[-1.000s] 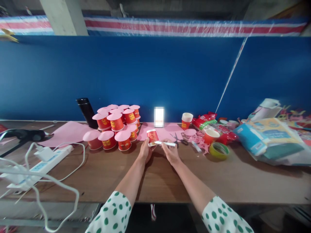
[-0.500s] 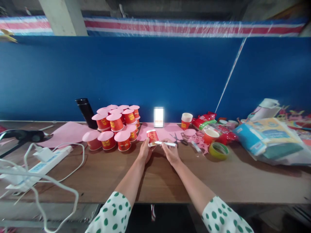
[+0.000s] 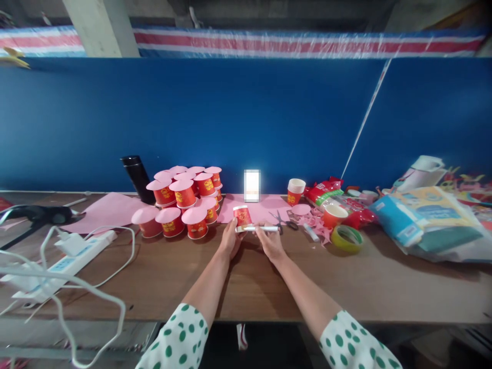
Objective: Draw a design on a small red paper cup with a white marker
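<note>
My left hand is closed round an upside-down red paper cup standing on a pink paper sheet. Just to its right, my right hand grips a white pen, held level with its tip at the cup's base. A pile of upturned red cups with pink paper discs stands to the left of my hands. Scissors lie on the pink sheet just right of the pen.
On the wooden table are a black flask, a white power strip with cables, another pink sheet, stacked red cups, a green tape roll, pink scraps, red packets and a blue package. A blue board backs the table.
</note>
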Tool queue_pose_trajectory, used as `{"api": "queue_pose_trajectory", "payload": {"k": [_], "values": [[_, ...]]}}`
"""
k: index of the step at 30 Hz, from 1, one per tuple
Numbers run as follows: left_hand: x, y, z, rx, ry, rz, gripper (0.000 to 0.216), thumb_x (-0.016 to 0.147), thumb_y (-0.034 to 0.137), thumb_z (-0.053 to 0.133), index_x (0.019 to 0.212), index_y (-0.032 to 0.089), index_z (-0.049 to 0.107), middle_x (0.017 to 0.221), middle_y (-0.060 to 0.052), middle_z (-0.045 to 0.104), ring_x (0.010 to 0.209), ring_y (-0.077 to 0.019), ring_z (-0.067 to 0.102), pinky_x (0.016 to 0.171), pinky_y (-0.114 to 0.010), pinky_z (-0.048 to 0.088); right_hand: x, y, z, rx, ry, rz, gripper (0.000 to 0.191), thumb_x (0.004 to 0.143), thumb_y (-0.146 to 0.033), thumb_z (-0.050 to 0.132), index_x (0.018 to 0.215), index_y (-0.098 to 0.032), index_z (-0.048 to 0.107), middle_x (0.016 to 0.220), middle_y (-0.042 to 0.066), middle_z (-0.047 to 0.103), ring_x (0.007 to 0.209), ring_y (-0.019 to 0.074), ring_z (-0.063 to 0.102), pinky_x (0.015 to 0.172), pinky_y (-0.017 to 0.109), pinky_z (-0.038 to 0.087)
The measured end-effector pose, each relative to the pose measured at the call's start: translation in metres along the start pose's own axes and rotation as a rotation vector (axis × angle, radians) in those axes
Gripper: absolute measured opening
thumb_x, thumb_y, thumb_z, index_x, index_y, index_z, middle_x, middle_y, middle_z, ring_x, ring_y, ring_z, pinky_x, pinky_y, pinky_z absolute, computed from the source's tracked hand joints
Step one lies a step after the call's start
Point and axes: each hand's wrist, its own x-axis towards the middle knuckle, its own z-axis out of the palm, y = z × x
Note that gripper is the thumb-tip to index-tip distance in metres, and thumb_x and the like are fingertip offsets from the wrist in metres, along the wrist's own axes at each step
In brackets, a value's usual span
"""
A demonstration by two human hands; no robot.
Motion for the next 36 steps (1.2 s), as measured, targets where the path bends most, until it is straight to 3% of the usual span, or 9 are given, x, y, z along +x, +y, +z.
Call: {"api": "queue_pose_trajectory", "payload": {"k": [5,18,24,31,36], "values": [[0.0018,-0.0013,-0.001,-0.01,0.019,-0.003,0.028,0.075,0.04,0.067,0.087,0.015,0.062,0.086,-0.007,0.069,0.079,-0.0171,0.064,0.079,-0.032,0.048,-0.0008,-0.0026,0.0002,0.004,0.023,0.04,0.021,0.078,-0.039,0.057,0.078,-0.018,0.061,0.057,-0.002,0.055,0.047,0.01,0.042,0.045,0.023,0.032],[-0.0017,0.0011,0.0031,-0.01,0.028,0.012,0.033,0.072,0.041,0.07,0.088,0.013,0.061,0.087,-0.008,0.068,0.079,-0.0173,0.064,0.078,-0.033,0.05,0.0012,0.0022,-0.0008,0.015,-0.002,0.02,0.023,0.079,-0.039,0.057,0.071,-0.018,0.06,0.06,0.0,0.057,0.052,0.0114,0.049,0.047,0.023,0.036],[0.0004,-0.0009,0.0004,-0.034,0.05,0.015,0.031,0.072,0.04,0.069,0.087,0.014,0.061,0.086,-0.006,0.068,0.079,-0.0164,0.064,0.081,-0.033,0.049,0.0036,0.0048,-0.0007,0.016,0.12,0.037,0.021,0.079,-0.039,0.055,0.073,-0.019,0.058,0.061,0.0,0.061,0.054,0.0125,0.053,0.047,0.022,0.038],[0.0021,-0.0013,-0.0009,-0.044,0.058,-0.01,0.032,0.073,0.04,0.069,0.089,0.013,0.061,0.088,-0.007,0.069,0.08,-0.0171,0.064,0.08,-0.033,0.049,0.0041,0.0045,-0.001,-0.002,0.153,0.047,0.02,0.08,-0.036,0.054,0.073,-0.018,0.058,0.059,0.0,0.06,0.051,0.0112,0.051,0.045,0.021,0.036],[0.0026,-0.0023,-0.002,-0.039,0.045,-0.005,0.033,0.074,0.042,0.068,0.088,0.013,0.061,0.086,-0.007,0.068,0.079,-0.0171,0.064,0.08,-0.033,0.049,0.0034,0.005,-0.0006,0.003,0.099,0.037,0.022,0.079,-0.036,0.055,0.067,-0.018,0.057,0.056,0.0,0.059,0.048,0.0101,0.048,0.044,0.021,0.034]]}}
